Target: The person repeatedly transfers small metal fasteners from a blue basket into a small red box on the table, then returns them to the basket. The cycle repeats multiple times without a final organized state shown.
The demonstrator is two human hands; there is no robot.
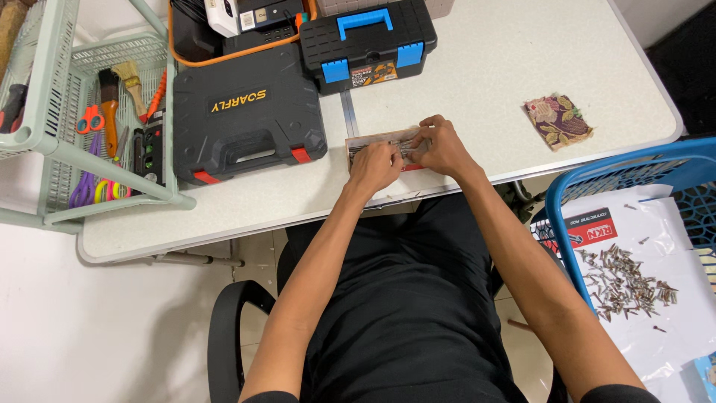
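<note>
A small flat clear packet [377,140] with a red edge and small metal parts inside lies on the white table [477,82] near its front edge. Both of my hands rest on it. My left hand [375,166] pinches the packet's left-middle part with its fingertips. My right hand [441,145] grips the packet's right end, fingers curled over it, and covers that end. The two hands almost touch each other.
A black tool case [246,119] with red latches lies left of the packet, a black toolbox [369,41] with blue handle behind it. A green rack [97,112] holds scissors and brushes. A patterned cloth square [557,121] lies right. A blue basket [634,168] holds paper and several screws [623,280].
</note>
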